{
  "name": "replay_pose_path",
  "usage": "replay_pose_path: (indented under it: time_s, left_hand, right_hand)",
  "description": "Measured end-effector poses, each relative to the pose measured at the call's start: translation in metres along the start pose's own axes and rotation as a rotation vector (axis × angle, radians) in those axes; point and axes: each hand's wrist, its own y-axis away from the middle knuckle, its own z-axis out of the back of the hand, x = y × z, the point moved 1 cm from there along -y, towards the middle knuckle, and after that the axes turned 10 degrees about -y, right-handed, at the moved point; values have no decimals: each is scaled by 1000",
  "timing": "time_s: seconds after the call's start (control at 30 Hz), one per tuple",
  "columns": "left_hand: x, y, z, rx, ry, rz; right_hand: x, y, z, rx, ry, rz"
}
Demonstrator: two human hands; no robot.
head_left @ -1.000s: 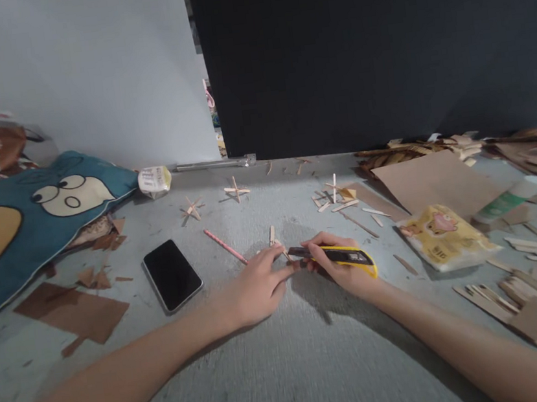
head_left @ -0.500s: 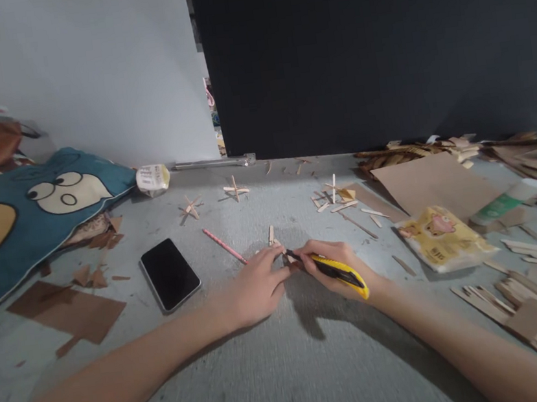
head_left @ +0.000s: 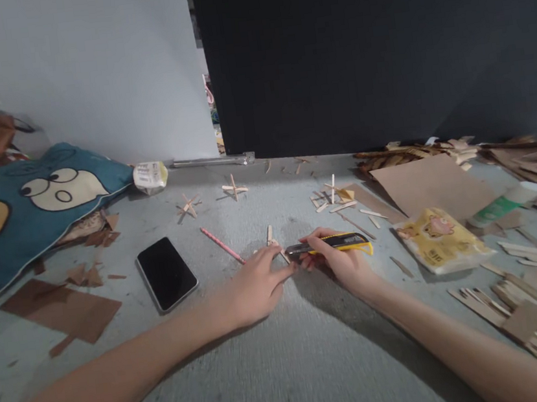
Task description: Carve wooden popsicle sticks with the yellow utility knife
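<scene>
Yellow and black, the cutter (head_left: pixel 352 243) in the curled right hand (head_left: pixel 337 259) has swung from its downward tilt half a second ago to lie flatter, handle toward three o'clock, so the blade probably meets the wooden sticks (head_left: pixel 269 234) more levelly. They lie at one o'clock from the left hand (head_left: pixel 254 287), half spread, any pinch hidden; room remains at six o'clock on the table (head_left: pixel 290 374), the phone (head_left: pixel 167 275) bounding nine.
</scene>
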Motion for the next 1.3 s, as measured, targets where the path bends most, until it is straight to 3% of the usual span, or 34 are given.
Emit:
replay_pose_path:
  time_s: [0.3,0.57,0.97,1.13,1.3]
  left_hand:
    - [-1,0,1,-12,45,8]
    - [-2,-1,2,2,41,16]
    - [-4,-3,5,33,-5,16]
    - [-3,-2,2,-2,35,18]
    - [1,-1,-2,-48,128,49]
  right_hand:
    - [-5,-4,0,-134,-150,-103]
    - [-6,-7,4,-75,-124,-95]
    - [-3,-9,7,-83,-149,-173]
    - [-2,-13,10,-41,-130,-123]
    - [-4,-8,8,-46,-86,21]
